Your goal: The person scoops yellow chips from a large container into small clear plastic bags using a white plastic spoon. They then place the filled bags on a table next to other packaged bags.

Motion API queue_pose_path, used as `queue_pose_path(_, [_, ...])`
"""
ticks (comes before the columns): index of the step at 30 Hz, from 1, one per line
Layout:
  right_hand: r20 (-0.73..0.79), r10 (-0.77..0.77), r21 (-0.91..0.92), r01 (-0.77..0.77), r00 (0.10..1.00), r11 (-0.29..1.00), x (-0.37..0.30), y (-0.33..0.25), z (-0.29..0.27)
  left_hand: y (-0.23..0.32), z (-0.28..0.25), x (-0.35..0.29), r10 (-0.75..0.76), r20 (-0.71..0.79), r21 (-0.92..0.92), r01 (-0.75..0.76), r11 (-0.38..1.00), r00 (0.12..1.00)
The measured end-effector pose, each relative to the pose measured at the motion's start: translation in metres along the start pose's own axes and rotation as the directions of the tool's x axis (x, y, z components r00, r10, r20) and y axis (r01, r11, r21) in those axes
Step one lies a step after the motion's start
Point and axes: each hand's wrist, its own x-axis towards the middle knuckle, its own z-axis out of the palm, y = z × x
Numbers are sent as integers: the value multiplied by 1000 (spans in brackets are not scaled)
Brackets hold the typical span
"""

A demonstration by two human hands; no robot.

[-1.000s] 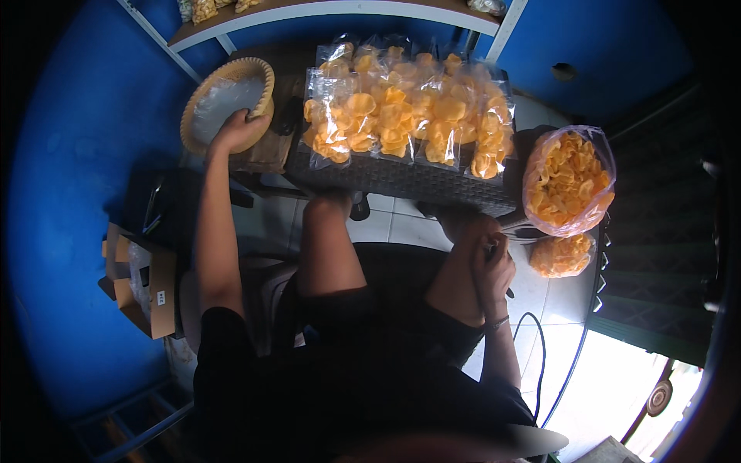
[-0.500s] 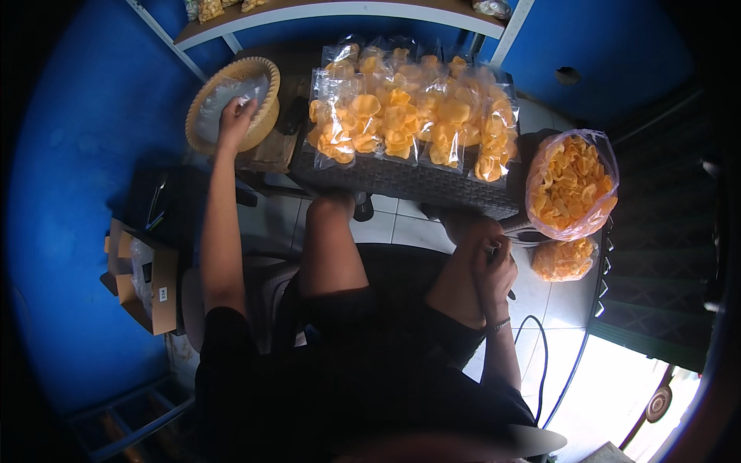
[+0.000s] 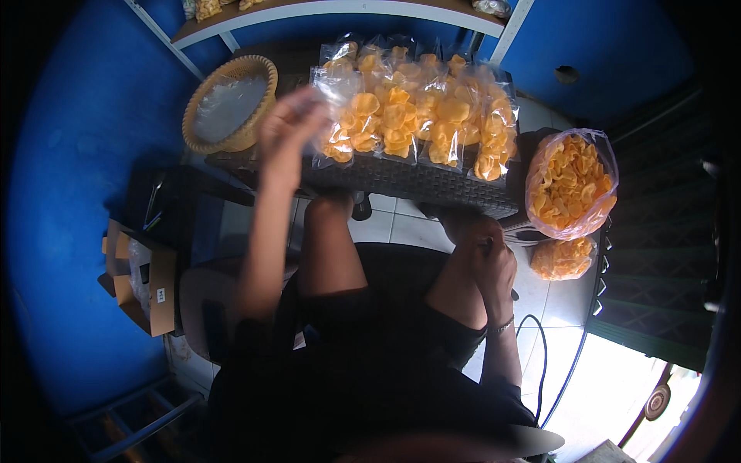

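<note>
My left hand (image 3: pixel 289 127), smeared by motion, is between the basket and the packed chips. A clear plastic bag (image 3: pixel 338 91) shows at its fingertips, blurred against the packets behind. The tan woven basket (image 3: pixel 268 116) at the left holds a stack of clear bags (image 3: pixel 228 108). Rows of clear packets of orange chips (image 3: pixel 397 119) lie on the dark woven table (image 3: pixel 432 181). Over my right knee, my right hand (image 3: pixel 494 266) is closed, its fingers curled round a small dark thing that I cannot make out.
At the right stands a big open bag of loose chips (image 3: pixel 571 181), with a smaller bag of chips (image 3: pixel 563 259) below it. An open cardboard box (image 3: pixel 158 289) is at the left. A shelf (image 3: pixel 340 13) runs above the table's far side. A dark cable (image 3: pixel 545 363) loops over the floor.
My left hand has left the basket and moved right towards the chip packets, with a clear bag at its fingers. My right hand has stayed by the knee.
</note>
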Motion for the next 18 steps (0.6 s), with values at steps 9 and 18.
queue_pose_path(9, [167, -305, 616, 142, 938, 775, 6, -48, -70, -14, 87, -93, 138, 756, -138, -50, 989, 640])
queue_pose_path(18, [384, -35, 786, -307, 923, 537, 9, -24, -48, -116, 50, -67, -257, 46, -258, 260, 930, 965])
